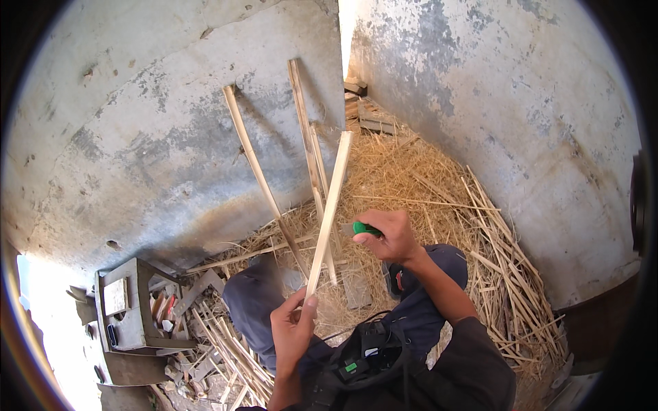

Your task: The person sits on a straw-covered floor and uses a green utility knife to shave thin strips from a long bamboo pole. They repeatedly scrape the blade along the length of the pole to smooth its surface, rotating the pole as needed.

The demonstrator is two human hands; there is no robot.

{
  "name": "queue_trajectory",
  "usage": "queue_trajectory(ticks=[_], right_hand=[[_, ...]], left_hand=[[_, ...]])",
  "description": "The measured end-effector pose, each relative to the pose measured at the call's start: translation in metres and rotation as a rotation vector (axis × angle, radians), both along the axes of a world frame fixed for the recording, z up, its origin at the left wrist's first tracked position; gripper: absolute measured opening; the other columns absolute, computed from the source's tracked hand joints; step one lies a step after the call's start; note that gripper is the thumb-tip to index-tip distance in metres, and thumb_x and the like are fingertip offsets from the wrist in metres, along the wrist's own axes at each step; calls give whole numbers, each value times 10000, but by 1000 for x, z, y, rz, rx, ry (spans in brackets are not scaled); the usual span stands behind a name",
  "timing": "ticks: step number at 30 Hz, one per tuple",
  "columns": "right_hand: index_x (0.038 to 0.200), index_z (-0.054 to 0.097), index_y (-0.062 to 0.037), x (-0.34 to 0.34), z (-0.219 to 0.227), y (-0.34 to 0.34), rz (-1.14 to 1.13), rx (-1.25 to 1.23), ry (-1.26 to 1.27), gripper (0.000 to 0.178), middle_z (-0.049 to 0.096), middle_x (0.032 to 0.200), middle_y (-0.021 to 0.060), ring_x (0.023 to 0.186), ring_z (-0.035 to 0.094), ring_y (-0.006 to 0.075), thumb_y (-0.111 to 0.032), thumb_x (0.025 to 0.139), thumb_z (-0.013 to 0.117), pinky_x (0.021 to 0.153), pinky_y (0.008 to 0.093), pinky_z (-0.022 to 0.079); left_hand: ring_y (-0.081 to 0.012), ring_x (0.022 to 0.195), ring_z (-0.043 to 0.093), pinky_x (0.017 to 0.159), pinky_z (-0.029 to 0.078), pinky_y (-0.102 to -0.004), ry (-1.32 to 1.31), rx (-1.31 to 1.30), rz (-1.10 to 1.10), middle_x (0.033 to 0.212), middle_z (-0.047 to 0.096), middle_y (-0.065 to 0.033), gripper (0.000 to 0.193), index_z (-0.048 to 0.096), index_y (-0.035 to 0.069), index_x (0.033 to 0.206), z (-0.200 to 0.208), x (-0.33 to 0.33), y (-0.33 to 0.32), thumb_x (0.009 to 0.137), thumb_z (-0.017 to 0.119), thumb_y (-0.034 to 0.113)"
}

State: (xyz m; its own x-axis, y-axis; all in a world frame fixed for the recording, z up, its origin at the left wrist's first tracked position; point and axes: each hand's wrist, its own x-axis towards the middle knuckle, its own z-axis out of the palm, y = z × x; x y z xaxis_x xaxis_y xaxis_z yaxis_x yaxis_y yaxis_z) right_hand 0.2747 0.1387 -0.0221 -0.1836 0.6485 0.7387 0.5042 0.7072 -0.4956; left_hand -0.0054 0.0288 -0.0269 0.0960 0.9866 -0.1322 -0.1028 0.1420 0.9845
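My left hand (293, 325) pinches the lower end of a pale, flat wooden strip (330, 205), which rises upward and leans slightly right. My right hand (389, 236) is closed round a green-handled tool (365, 230), just right of the strip and apart from it. Whatever the handle carries, perhaps a blade, is too faint to make out. Behind the held strip, a long wooden stick (252, 154) and a second stick (301, 116) lean on the wall, along with a thinner piece.
Straw-like shavings (391, 164) cover the floor between two worn walls. A heap of thin sticks (510, 281) lies to the right, another bundle (229, 349) at lower left. An open wooden box (147, 308) holding odds and ends stands left. A dark bag (367, 356) is at my lap.
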Motion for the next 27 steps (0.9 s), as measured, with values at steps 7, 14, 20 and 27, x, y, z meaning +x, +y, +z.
queue_trajectory(ticks=[7,14,20,27], right_hand=[[1084,783,-48,-9,8,-7,30,-3,-97,361,775,887,94,690,747,250,-394,984,806,584,337,566],[1087,789,-29,-3,9,-1,-44,47,12,356,774,882,109,676,737,243,-365,972,826,580,342,562],[1062,791,-26,2,12,-1,-82,56,-35,371,771,846,105,643,729,240,-385,974,823,564,339,561],[1080,796,-9,24,14,11,-261,17,55,396,743,781,102,615,692,180,-397,1001,800,538,319,507]], left_hand=[[-11,716,548,611,423,-198,76,77,27,853,671,31,348,721,-66,1371,-5,0,0,1063,728,96],[-46,867,596,737,478,-205,172,180,46,1031,759,-50,335,724,-90,1342,-3,5,-4,1044,733,63],[-52,877,605,752,490,-210,177,186,17,1058,775,-71,331,725,-87,1343,3,4,-6,1047,727,61],[-37,870,573,753,458,-206,171,115,-38,1037,739,-16,346,715,-75,1375,0,-2,-14,1074,719,95]])
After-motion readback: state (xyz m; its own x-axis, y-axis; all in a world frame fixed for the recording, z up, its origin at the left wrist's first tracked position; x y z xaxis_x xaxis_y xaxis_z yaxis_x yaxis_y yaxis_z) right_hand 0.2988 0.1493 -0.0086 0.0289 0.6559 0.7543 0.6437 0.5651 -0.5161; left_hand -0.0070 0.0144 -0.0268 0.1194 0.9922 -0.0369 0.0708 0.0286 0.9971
